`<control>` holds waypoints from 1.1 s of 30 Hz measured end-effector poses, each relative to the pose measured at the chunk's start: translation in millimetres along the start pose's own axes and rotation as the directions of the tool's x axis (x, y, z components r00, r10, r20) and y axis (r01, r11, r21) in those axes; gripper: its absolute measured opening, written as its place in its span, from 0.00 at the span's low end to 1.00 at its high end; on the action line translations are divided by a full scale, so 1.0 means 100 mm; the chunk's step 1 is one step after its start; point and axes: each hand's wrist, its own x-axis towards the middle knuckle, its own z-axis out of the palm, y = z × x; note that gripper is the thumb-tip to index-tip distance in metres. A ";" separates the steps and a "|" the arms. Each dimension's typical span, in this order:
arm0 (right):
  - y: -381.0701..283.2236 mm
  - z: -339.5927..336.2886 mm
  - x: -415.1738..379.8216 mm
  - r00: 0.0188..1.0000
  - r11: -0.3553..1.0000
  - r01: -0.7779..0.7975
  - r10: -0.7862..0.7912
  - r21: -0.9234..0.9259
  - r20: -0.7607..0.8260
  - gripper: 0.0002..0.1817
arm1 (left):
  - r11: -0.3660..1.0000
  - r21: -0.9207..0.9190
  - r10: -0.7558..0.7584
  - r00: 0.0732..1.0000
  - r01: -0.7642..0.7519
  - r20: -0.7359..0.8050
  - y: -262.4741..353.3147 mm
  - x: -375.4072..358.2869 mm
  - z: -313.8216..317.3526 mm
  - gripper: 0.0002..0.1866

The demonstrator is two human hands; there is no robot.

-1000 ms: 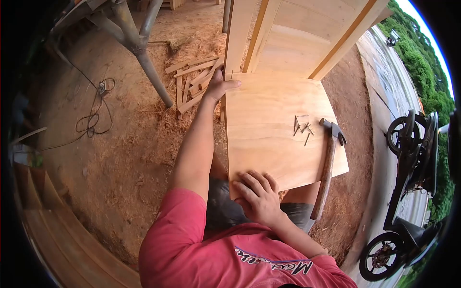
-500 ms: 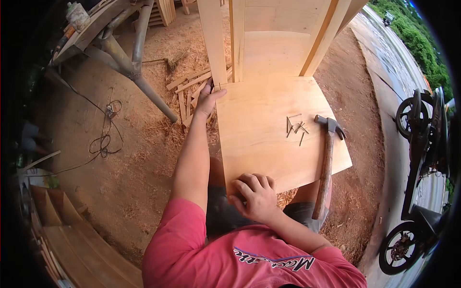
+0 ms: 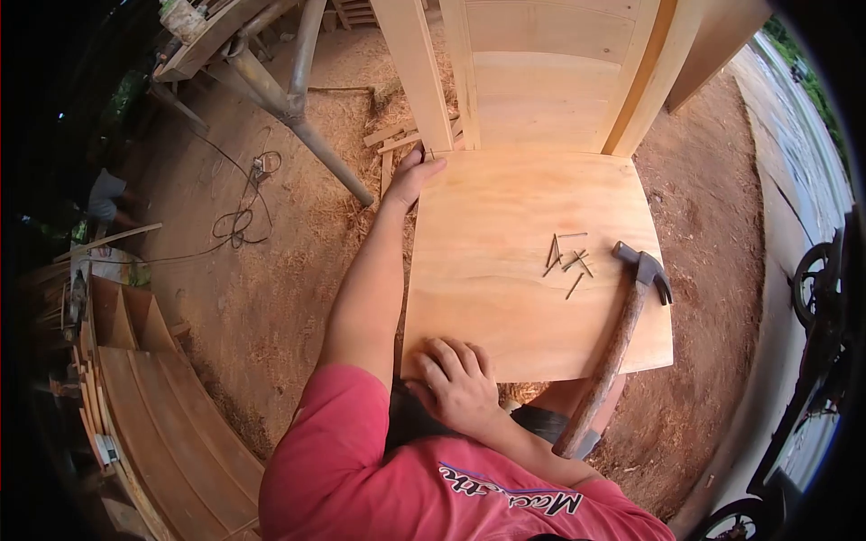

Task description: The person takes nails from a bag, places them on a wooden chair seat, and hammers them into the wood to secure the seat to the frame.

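A pale wooden seat board [image 3: 505, 307] lies in front of me, against an upright wooden chair back [image 3: 550, 90]. My left hand [image 3: 413, 180] is closed around its far left corner, thumb on top, the other fingers mostly hidden. Beside that thumb a thin nail [image 3: 431, 154] stands up, close to the foot of the left post [image 3: 415, 72]. At the near left corner my right hand [image 3: 460, 383] grips the edge with bent fingers on the top face. Several loose nails [image 3: 572, 256] lie on the board. A claw hammer [image 3: 622, 338] rests along the right side, its handle overhanging the near edge.
Metal legs [image 3: 307, 135] of a workbench stand at the far left. A tangled cord [image 3: 239, 225] and wood scraps [image 3: 392, 137] lie on the sawdust-covered ground. Long curved wooden panels [image 3: 171, 424] are at the near left. A motorcycle [image 3: 803, 361] is parked on the right.
The view has shifted, so the board, hammer and nails appear lower and turned slightly. Both hands keep their places on the board.
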 end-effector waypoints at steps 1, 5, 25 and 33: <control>0.00 -0.01 0.01 1.000 1.000 -0.006 0.006 0.007 -0.005 0.23 | 1.000 -0.001 -0.011 0.999 0.012 0.032 0.01 0.01 -0.01 0.29; -0.06 0.02 0.08 0.997 0.999 -0.040 0.040 -0.005 -0.071 0.20 | 0.997 -0.070 0.018 0.998 -0.013 0.067 -0.12 0.11 -0.07 0.33; -0.20 0.41 0.13 0.843 0.893 -0.337 0.145 -0.299 -0.518 0.11 | 0.977 -0.152 0.194 0.922 -0.150 0.336 -0.50 0.47 -0.34 0.39; -0.25 0.40 0.23 0.831 0.867 -0.389 0.185 -0.311 -0.524 0.12 | 0.959 -0.196 0.254 0.933 -0.207 0.254 -0.65 0.49 -0.32 0.34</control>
